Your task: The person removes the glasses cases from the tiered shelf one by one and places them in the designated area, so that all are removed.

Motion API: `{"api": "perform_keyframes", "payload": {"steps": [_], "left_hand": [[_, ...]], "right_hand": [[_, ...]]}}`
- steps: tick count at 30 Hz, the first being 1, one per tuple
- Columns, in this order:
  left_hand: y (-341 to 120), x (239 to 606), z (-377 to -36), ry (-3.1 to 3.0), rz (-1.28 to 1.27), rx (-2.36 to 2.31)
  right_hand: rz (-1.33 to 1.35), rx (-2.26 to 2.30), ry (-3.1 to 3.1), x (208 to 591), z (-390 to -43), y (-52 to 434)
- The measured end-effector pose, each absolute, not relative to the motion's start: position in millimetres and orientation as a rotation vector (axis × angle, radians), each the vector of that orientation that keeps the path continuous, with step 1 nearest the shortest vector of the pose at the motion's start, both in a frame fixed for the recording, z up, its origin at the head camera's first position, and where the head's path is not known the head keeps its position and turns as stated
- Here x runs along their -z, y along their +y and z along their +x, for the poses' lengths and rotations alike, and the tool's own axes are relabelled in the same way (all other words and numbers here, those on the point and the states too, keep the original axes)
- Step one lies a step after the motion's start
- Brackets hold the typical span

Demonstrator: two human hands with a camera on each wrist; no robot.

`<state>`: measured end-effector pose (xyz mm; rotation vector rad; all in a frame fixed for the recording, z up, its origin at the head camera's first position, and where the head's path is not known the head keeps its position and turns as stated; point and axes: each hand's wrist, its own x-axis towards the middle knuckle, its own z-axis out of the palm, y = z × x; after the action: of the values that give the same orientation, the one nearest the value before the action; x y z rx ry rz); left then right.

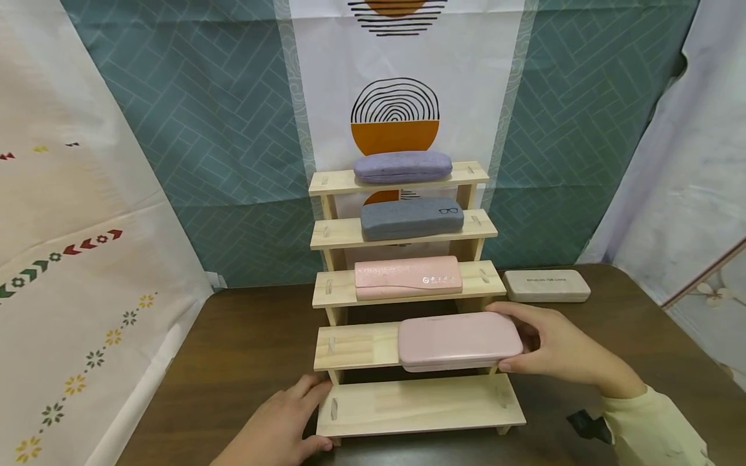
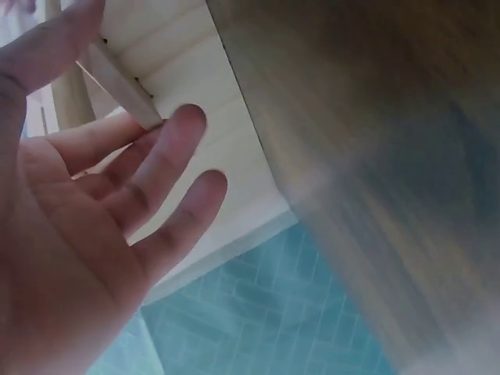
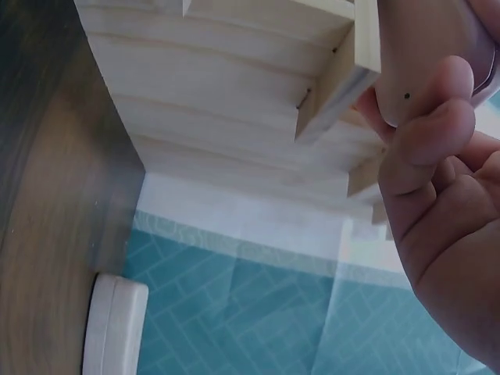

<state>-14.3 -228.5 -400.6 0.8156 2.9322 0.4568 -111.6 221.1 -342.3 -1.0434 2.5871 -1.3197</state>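
Note:
A stepped wooden stand (image 1: pixel 419 404) rises in several tiers at the middle of the table. My right hand (image 1: pixel 559 343) grips the right end of a smooth pink glasses case (image 1: pixel 460 340), thumb at its front and fingers behind. That case lies over the right part of the second tier from the bottom. At the bottom tier's left end, my left hand (image 1: pixel 282 424) holds the board, thumb by the front corner and fingertips by the back one. In the left wrist view, the outer fingers (image 2: pixel 191 207) reach out past the wood.
Higher tiers bear a pink flap case (image 1: pixel 408 277), a grey-blue case (image 1: pixel 410 219) and, on top, a purple case (image 1: pixel 402 167). A white case (image 1: pixel 546 286) lies on the dark table (image 1: pixel 250 349), behind my right hand. Patterned cloth (image 1: pixel 233 129) hangs behind the stand.

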Motion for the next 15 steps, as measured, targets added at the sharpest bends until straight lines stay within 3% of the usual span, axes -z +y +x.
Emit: {"api": "perform_keyframes", "payload": {"steps": [10,15], "left_hand": [[-232.7,412.5,-13.1,3.165,1.098,-0.17],[-233.7,414.3,-14.0,3.165,1.044,-0.287]], "right_hand": [[-0.917,1.409,2.533,344.5,-107.3,247.1],[-0.901,1.392,2.596,342.9,-106.6,259.8]]}}
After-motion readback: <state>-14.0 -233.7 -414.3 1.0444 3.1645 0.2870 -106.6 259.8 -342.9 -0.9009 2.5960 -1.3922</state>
